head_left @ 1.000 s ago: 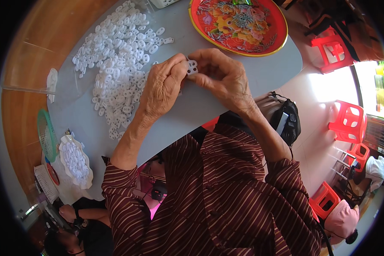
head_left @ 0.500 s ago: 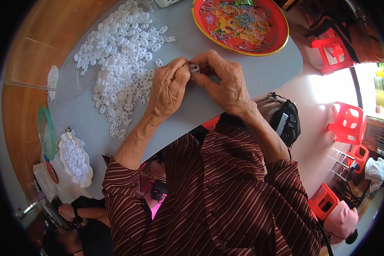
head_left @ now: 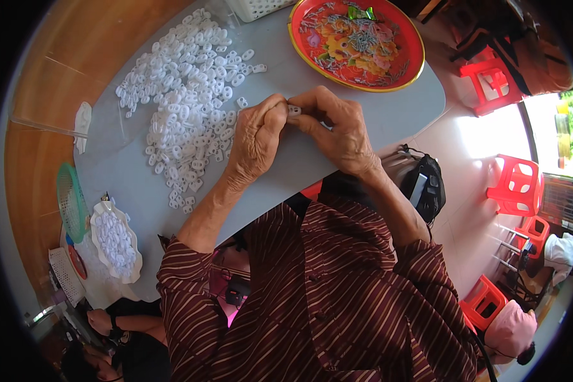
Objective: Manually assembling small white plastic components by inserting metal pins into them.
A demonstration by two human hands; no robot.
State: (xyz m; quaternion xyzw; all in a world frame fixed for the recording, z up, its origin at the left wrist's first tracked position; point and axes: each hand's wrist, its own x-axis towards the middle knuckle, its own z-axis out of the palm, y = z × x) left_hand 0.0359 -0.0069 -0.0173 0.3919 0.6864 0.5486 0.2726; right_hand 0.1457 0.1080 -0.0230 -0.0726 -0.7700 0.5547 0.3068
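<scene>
Over the grey table my two hands meet at the fingertips. A small white plastic piece with two holes is pinched between the thumb and forefinger of my right hand. My left hand is closed, its fingers curled and its tips against the left end of that piece; anything inside them is hidden. Just left of my left hand spreads a big heap of similar white two-holed pieces. Beyond my right hand lies a red flowered tray with a gold rim, holding many small grey metal pieces and a green wrapper.
A scalloped white dish of white pieces stands at the left, by a green mesh basket. A white perforated basket is at the far edge. Another person's hand shows lower left. Red stools and a black bag are at right.
The view has shifted slightly, so the table's things sit a little lower. My hands stay together, and the white piece between the fingertips is turned a little.
</scene>
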